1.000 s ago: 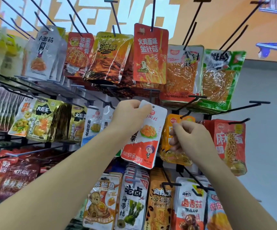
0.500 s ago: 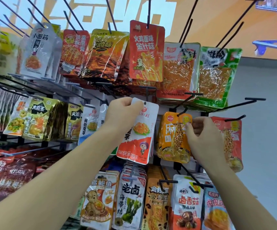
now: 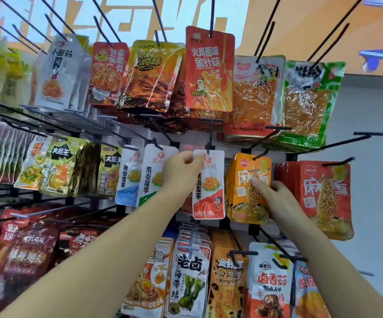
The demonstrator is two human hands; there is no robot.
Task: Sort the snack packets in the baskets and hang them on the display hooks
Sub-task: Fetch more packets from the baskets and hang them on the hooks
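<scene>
White 南街魔芋 packet [image 3: 209, 191] is pinched at its top by left hand [image 3: 181, 171], at 1 hook [image 3: 209, 136]. Orange 麻酱 packet [image 3: 241, 203], just right, is gripped by right hand [image 3: 277, 196].

Glossy, crinkled plastic snack packets [image 3: 209, 184] hang on matt black metal hooks [image 3: 210, 136]

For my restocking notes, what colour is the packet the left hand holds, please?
The packet is white with a red bottom; head view.
</scene>
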